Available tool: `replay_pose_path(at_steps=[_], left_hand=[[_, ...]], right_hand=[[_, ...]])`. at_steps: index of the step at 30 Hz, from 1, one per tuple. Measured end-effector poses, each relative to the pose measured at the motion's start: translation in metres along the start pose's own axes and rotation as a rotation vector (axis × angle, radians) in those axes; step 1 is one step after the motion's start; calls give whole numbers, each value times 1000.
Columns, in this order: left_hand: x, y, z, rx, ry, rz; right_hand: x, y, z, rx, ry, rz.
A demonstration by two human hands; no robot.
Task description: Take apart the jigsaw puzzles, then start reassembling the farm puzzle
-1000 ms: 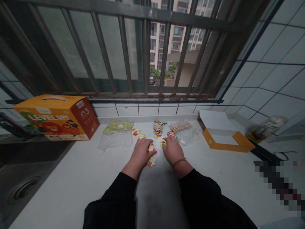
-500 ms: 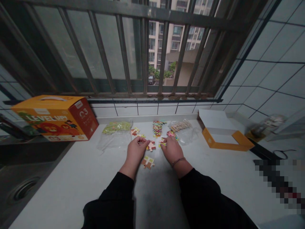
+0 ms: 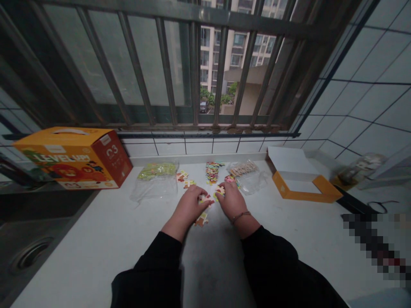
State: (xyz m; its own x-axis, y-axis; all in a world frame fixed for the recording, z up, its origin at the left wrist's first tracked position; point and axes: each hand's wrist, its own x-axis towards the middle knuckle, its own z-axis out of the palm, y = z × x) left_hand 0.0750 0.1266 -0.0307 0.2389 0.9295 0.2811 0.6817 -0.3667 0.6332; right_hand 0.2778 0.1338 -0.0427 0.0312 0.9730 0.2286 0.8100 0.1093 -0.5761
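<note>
Between the thumb and fingers of my left hand is a pink and red puzzle piece, partly hidden by the fingers. My right hand grips a yellow-green puzzle piece by its edge, just right of the first one; a narrow gap seems to part the two. Below my left hand lies a brown and yellow puzzle piece, partly covered by it. Other loose pieces rest just beyond that hand. A stack of puzzle pieces stands farther back, and a pink piece lies beyond my right fingers.
A bag of green pieces lies at the left, a bag of brown pieces at the right. An orange carton stands by the sink. An opened orange box sits on the white counter at right.
My left hand drew back from the pink and red piece, then closed around it again, and the piece now sits turned and nearer the right-hand piece. My right hand barely moved.
</note>
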Motion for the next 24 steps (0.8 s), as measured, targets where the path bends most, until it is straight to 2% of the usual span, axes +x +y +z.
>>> replay_pose_path(at_steps=[2, 5, 12, 17, 19, 24], left_hand=[[0, -2, 2, 57, -76, 78], [0, -6, 5, 126, -114, 31], [-1, -4, 1, 195, -55, -106], [-3, -3, -4, 249, 6, -243], [-2, -2, -5, 247, 11, -213], [-2, 4, -2, 214, -20, -30]], right_hand=[[0, 0, 0, 38, 22, -40], [1, 1, 0, 84, 28, -99], [0, -4, -3, 109, -57, -149], [-1, -9, -5, 48, -114, -227], [-1, -8, -3, 31, -88, -241], [0, -5, 3, 21, 12, -253]])
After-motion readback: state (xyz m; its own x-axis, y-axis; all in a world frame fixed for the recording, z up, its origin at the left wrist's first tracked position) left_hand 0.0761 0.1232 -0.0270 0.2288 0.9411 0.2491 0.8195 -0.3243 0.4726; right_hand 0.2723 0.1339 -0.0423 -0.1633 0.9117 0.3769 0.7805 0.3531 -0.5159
